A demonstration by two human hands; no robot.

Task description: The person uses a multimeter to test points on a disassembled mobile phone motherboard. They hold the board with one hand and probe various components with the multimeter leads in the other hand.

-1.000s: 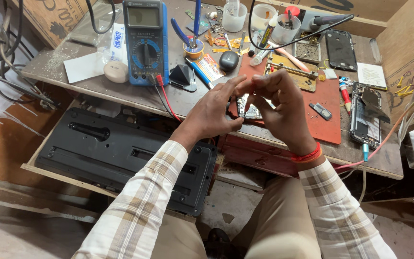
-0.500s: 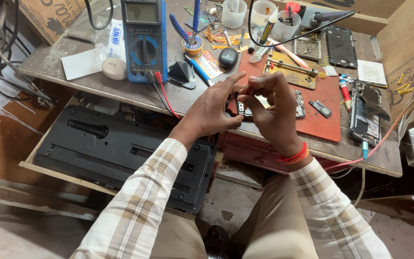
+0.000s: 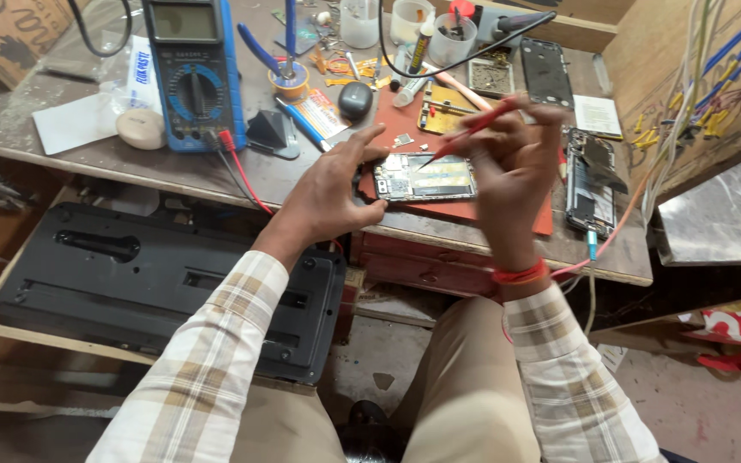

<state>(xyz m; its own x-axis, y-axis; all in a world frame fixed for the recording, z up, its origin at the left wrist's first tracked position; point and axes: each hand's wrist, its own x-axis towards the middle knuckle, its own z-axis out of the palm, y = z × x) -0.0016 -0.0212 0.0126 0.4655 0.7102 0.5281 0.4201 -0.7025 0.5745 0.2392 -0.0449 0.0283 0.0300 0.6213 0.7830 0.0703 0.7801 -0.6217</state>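
On the red mat at twelve o'clock, the opened phone is steadied by the left hand; a red probe, pinched in the right hand, touches its board, so probing appears underway and reassembly remains.

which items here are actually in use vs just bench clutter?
In use:
left hand steadying the opened phone
right hand holding the red probe
red work mat

Lying about:
multimeter
second opened phone
white cups
black plastic tray
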